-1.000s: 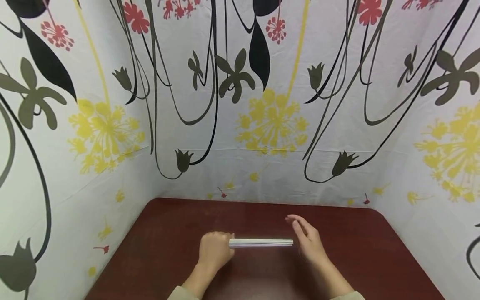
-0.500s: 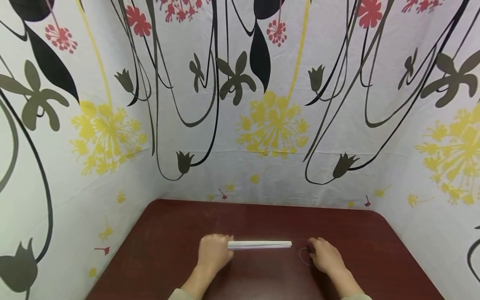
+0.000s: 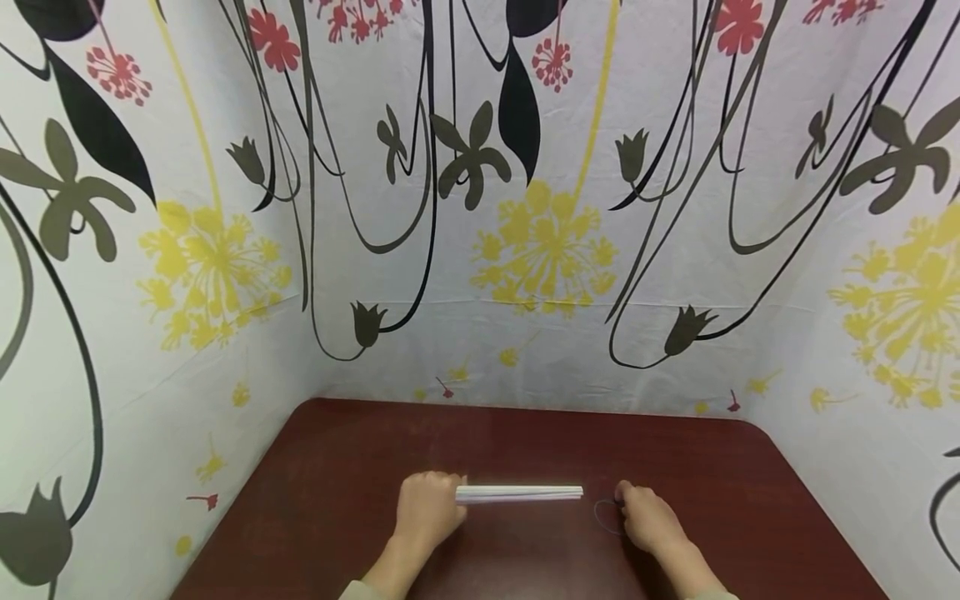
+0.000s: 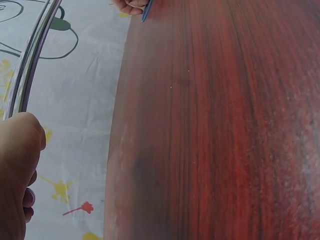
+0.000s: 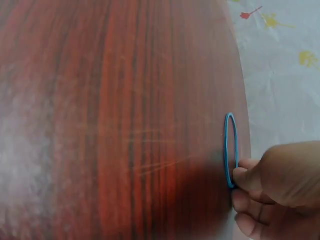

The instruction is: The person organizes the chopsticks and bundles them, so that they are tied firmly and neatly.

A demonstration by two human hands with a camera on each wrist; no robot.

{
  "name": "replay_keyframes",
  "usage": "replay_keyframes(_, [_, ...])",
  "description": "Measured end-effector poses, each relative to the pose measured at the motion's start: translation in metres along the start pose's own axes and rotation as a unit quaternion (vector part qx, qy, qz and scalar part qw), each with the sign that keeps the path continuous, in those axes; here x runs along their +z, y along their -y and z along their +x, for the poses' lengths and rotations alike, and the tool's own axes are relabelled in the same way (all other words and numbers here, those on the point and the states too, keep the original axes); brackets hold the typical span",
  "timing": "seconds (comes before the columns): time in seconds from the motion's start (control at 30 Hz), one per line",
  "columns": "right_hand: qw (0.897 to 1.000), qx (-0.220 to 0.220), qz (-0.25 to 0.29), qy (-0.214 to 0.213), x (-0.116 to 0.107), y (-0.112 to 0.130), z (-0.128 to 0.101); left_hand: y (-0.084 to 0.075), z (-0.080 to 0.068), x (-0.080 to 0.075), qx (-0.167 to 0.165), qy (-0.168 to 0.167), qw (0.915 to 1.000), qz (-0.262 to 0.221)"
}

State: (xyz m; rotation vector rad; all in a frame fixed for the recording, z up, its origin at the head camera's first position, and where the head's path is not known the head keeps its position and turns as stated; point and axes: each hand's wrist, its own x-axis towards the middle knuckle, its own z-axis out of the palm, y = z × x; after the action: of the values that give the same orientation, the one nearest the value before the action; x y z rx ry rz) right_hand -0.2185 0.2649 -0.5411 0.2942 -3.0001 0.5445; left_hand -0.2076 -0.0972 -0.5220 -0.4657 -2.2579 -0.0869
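Observation:
A bundle of thin, straight, pale sticks (image 3: 519,493) lies level in the grip of my left hand (image 3: 429,510), pointing right above the table. The left wrist view shows the bundle (image 4: 34,55) rising out of the fist of the left hand (image 4: 20,150), with pale and purplish strands side by side. Off the bundle's right end, my right hand (image 3: 651,518) pinches a thin blue rubber band between thumb and fingers. The rubber band (image 5: 226,150) hangs out as a narrow loop from the right hand (image 5: 290,175) in the right wrist view. Band and bundle are apart.
Below both hands is a dark red-brown wood-grain table (image 3: 525,442) with rounded far corners. White cloth (image 3: 450,250) printed with flowers and vines stands around it at the back and both sides.
My right hand was beside the bundle's right end with fingers extended; it then moved right and now pinches the rubber band, whose loop shows. The left hand and bundle have barely moved.

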Motion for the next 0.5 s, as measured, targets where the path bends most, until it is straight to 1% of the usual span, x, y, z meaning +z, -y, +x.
replay_keyframes(0.1, [1.0, -0.018, 0.006, -0.007, 0.002, 0.0, -0.002, 0.0, -0.001, 0.0, 0.001, 0.002, 1.0, 0.0])
replay_keyframes(0.3, [0.997, -0.016, 0.07, -0.012, -0.003, 0.009, 0.001, 0.0, -0.001, -0.002, 0.002, 0.003, 1.0, -0.002])
replay_keyframes(0.5, [0.996, -0.033, 0.067, -0.052, -0.016, 0.025, 0.004, 0.0, 0.001, -0.003, 0.0, 0.004, 1.0, -0.004])
